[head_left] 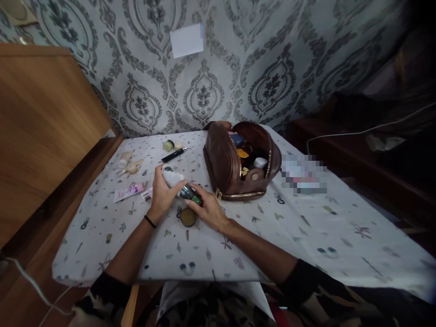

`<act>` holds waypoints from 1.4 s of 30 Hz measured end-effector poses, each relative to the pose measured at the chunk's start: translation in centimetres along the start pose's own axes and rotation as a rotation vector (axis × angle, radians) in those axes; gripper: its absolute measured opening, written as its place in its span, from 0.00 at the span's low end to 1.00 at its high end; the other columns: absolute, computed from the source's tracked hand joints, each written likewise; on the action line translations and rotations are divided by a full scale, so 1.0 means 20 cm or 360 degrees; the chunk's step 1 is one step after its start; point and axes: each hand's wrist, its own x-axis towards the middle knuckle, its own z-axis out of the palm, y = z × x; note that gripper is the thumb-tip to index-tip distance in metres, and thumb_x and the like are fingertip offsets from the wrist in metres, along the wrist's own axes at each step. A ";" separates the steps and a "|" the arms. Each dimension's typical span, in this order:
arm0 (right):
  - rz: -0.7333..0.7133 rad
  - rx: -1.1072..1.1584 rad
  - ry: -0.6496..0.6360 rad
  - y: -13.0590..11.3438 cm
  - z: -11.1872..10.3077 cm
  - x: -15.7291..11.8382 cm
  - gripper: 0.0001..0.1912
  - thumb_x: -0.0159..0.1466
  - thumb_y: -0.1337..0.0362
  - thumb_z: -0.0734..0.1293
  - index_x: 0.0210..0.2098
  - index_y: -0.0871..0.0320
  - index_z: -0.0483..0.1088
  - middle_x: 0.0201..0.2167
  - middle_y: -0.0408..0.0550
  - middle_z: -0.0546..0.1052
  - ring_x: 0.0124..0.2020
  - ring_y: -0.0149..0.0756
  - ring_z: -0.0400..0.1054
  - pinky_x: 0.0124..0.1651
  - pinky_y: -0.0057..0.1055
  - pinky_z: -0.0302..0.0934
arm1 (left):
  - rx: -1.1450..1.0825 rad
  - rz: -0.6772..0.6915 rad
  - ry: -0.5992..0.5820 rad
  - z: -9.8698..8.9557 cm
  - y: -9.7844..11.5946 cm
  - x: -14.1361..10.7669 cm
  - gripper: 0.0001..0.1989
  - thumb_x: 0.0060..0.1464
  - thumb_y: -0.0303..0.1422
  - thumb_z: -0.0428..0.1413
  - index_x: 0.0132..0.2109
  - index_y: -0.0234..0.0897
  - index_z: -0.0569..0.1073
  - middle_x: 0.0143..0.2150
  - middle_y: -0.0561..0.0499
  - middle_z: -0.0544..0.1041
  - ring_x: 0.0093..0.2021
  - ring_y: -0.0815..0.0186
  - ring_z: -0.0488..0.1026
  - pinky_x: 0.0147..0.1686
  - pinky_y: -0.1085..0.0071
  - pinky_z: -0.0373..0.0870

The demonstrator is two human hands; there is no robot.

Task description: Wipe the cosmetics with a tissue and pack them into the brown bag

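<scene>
My left hand (162, 193) is wrapped round a white scallop-edged item (173, 176) above the table's left half. My right hand (208, 209) grips a small dark bottle with a green part (190, 193), whose far end meets the white item near my left thumb. Just below my hands lies a round olive-gold item (188, 217). To the right of them stands a brown leather bag (221, 159), unzipped, with a blue item (237, 139), a yellow-orange item (243, 153) and a white-lidded jar (260, 162) inside.
On the patterned tablecloth (238, 245) lie a pink tube (129, 191), a beige tube (125, 159), a hair clip-like item (131, 168), a black pen-like item (174, 155) and a green round jar (168, 145). A blurred-out item (304, 175) lies right of the bag.
</scene>
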 end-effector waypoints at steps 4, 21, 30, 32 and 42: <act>0.0022 -0.0004 -0.0010 0.00 0.00 0.00 0.26 0.63 0.59 0.68 0.59 0.57 0.65 0.52 0.55 0.77 0.49 0.44 0.73 0.52 0.39 0.66 | -0.0191 -0.0119 -0.0023 0.00 0.00 0.01 0.18 0.50 0.40 0.62 0.45 0.39 0.66 0.38 0.54 0.71 0.37 0.66 0.70 0.41 0.71 0.68; 0.0189 0.0179 -0.0064 -0.02 -0.01 0.01 0.25 0.63 0.57 0.65 0.58 0.61 0.64 0.27 0.42 0.70 0.26 0.32 0.64 0.31 0.28 0.57 | -0.0198 -0.0175 0.0101 -0.03 -0.10 0.06 0.21 0.64 0.50 0.44 0.31 0.40 0.63 0.26 0.56 0.62 0.28 0.68 0.62 0.31 0.72 0.61; 0.0330 0.0498 -0.0012 0.00 0.01 0.02 0.24 0.62 0.56 0.66 0.55 0.57 0.65 0.27 0.39 0.70 0.22 0.28 0.65 0.27 0.26 0.58 | -0.0061 0.0063 -0.0104 0.01 -0.05 0.00 0.26 0.57 0.43 0.56 0.59 0.39 0.62 0.55 0.44 0.68 0.58 0.57 0.65 0.59 0.61 0.60; 0.0403 0.0650 -0.0038 0.01 0.02 0.02 0.26 0.62 0.52 0.65 0.56 0.57 0.63 0.29 0.41 0.72 0.21 0.28 0.65 0.23 0.26 0.56 | 0.0015 0.0143 -0.0160 0.02 -0.05 -0.01 0.35 0.51 0.42 0.61 0.63 0.39 0.58 0.60 0.41 0.63 0.64 0.54 0.59 0.63 0.57 0.55; 0.0604 0.1032 -0.0200 0.01 0.00 0.05 0.31 0.59 0.43 0.66 0.53 0.58 0.63 0.27 0.43 0.74 0.18 0.28 0.63 0.19 0.24 0.49 | 0.0068 0.0123 -0.0106 0.03 -0.07 -0.01 0.32 0.51 0.42 0.62 0.60 0.40 0.61 0.58 0.42 0.64 0.60 0.54 0.62 0.61 0.56 0.58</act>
